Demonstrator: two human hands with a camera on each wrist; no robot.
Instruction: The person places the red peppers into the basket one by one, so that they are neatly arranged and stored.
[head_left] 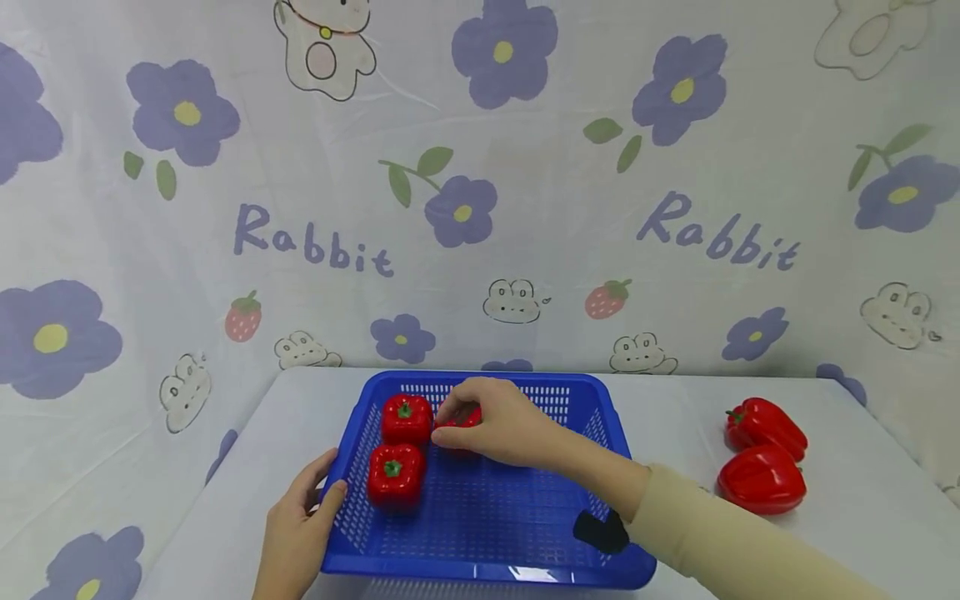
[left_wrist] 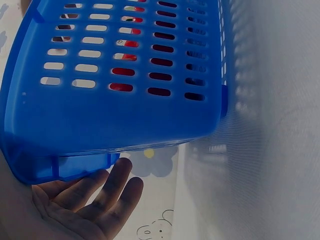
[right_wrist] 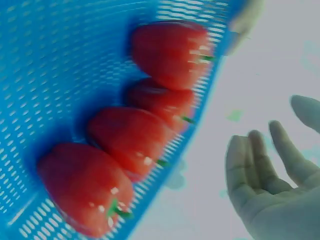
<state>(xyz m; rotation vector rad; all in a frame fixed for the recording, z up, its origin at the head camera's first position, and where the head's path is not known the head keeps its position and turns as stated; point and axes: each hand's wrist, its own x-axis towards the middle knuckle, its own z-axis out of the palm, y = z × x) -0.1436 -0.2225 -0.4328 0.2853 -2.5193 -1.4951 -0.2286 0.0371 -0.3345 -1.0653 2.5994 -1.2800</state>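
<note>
My left hand (head_left: 295,525) holds the left rim of a blue plastic basket (head_left: 420,567), thumb over the edge and fingers along the outside. Several red bell peppers with green stems sit inside; in the head view two stand at the left, a rear pepper (head_left: 406,422) and a front pepper (head_left: 394,480). Over the basket's back part, my right hand (head_left: 502,423) overlaps another red pepper (head_left: 454,439). In the right wrist view that hand (right_wrist: 275,192) has nothing between its loosely bent fingers, apart from the peppers. A fourth pepper (right_wrist: 86,189) shows only there.
On the white table right of the basket lie two more red bell peppers, a rear one (head_left: 767,427) and a front one (head_left: 761,481), side by side. A white cloth (head_left: 555,200) printed with flowers and rabbits hangs behind the table. A black strap (head_left: 600,532) is near the right sleeve.
</note>
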